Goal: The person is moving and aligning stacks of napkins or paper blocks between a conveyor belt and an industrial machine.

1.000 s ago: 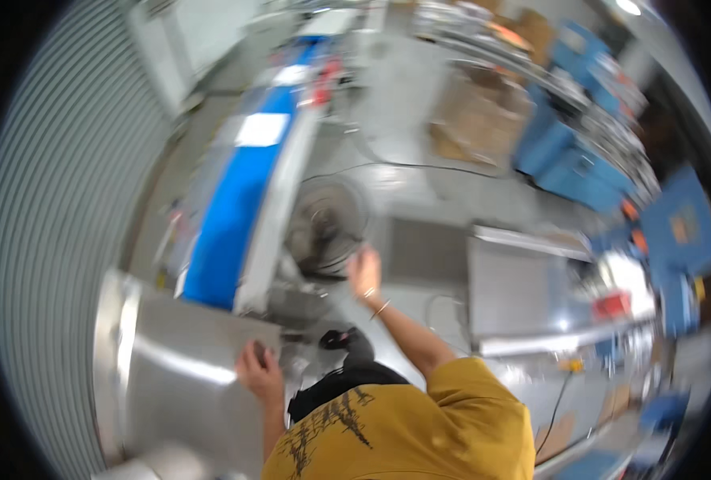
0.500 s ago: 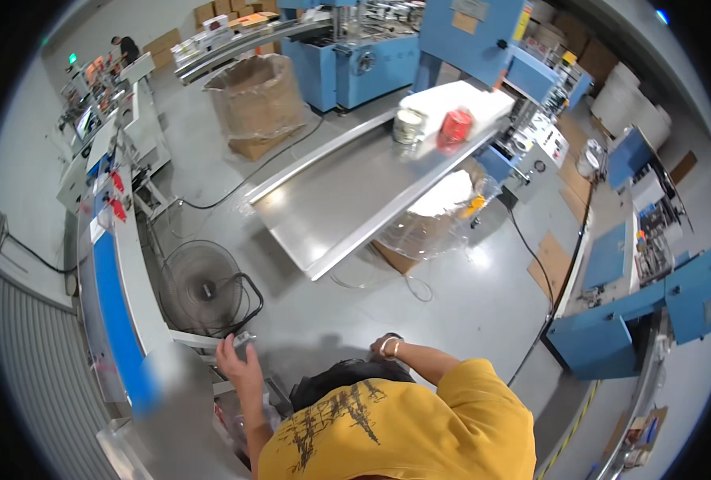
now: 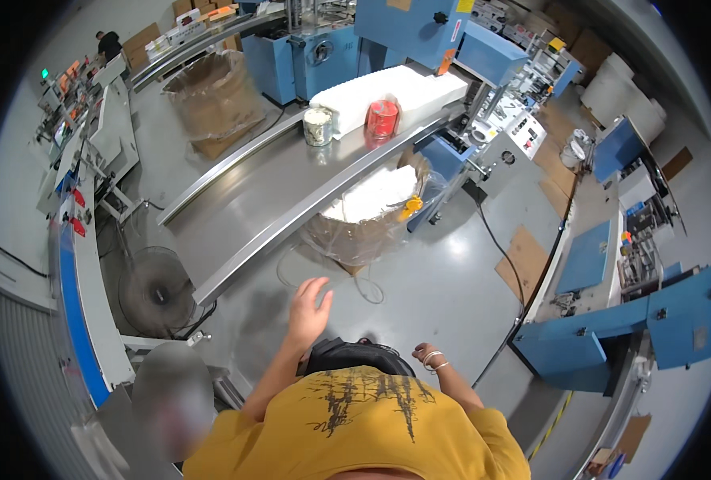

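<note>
- Head view: see left hand (image 3: 310, 310), fingers a bit spread, touching nothing.
- See right hand (image 3: 429, 355) low down; can't tell whether curled or spread.
- Find lined box (image 3: 349, 243) beside the metal counter (image 3: 239, 210) with red tin (image 3: 382, 120) on top.
- Best to move slowly near the counter's edge.

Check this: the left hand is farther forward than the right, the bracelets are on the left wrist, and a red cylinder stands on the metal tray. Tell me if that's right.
The side is wrong: the bracelets are on the right wrist, as the head view shows. The left hand is farther forward than the right hand, and a red cylinder stands on the metal tray.
</note>
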The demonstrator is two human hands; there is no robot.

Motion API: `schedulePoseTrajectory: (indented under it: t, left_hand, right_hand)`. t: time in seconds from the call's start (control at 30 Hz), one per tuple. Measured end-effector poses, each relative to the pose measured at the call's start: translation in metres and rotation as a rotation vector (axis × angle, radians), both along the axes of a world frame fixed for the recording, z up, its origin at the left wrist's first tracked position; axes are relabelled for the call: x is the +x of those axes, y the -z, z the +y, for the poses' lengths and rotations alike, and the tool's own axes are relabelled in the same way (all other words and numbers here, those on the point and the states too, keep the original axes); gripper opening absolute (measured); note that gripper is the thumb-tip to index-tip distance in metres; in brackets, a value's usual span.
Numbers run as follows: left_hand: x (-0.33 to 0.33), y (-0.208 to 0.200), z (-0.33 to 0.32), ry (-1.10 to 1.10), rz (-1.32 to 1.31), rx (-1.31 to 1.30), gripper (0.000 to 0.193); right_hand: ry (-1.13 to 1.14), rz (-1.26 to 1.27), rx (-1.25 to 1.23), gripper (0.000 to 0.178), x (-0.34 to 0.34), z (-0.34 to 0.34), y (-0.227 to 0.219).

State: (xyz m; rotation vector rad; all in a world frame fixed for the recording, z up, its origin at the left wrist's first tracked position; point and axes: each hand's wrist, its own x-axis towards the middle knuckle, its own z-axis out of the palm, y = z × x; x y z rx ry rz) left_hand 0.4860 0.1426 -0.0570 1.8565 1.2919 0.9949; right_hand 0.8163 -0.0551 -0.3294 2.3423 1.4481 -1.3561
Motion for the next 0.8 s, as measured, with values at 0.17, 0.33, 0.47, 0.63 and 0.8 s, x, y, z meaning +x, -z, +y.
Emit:
schedulePoseTrajectory:
  t: [0.17,0.33,0.47,0.63,0.8]
  left_hand:
    - [0.066,-0.024,0.054,0.055,0.052,0.172,0.030]
    - [0.093,-0.020,0.130,0.054,-0.007,0.310,0.031]
    - [0.091,-0.031,0.190,-0.048,0.132,0.284,0.032]
    - [0.097,-0.027,0.271,-0.089,0.148,0.181,0.034]
    - [0.157,-0.032,0.331,0.096,0.065,0.318,0.038]
  right_hand:
    - [0.505,0.297,0.059,0.034,0.024,0.040,-0.024]
    - [0.330,0.280,0.575,0.026,0.022,0.168,-0.083]
    - [0.205,0.268,0.905,0.023,0.004,0.310,-0.222]
    - [0.094,0.136,1.216,0.018,0.016,0.457,-0.289]
    - [-0.017,-0.316,1.268,0.017,0.032,0.553,-0.322]
